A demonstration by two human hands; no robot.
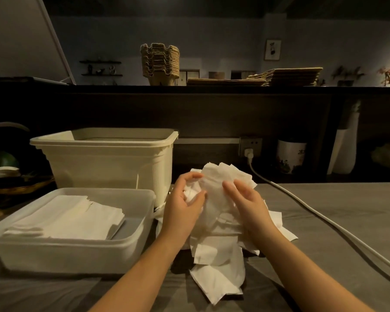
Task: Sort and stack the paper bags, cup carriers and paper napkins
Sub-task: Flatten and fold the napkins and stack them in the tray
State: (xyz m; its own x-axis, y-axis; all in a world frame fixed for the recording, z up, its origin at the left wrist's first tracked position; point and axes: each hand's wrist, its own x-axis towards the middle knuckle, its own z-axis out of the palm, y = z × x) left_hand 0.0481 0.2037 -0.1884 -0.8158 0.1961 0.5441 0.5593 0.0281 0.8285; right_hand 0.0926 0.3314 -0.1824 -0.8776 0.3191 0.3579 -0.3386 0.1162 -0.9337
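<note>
A loose heap of white paper napkins (218,255) lies on the grey table in front of me. My left hand (185,201) and my right hand (245,199) both grip a bunch of napkins (225,174) lifted above the heap. A neat stack of napkins (72,217) lies in a shallow translucent tray (77,251) at the left. On the dark shelf behind stand a stack of brown cup carriers (160,63) and flat stacks of brown paper bags (288,77).
A deep cream plastic bin (108,158) stands behind the tray. A white power cable (324,221) runs from a wall socket (249,146) across the table's right side. A white ceramic jar (291,154) sits under the shelf. A basket with dishes is at far left.
</note>
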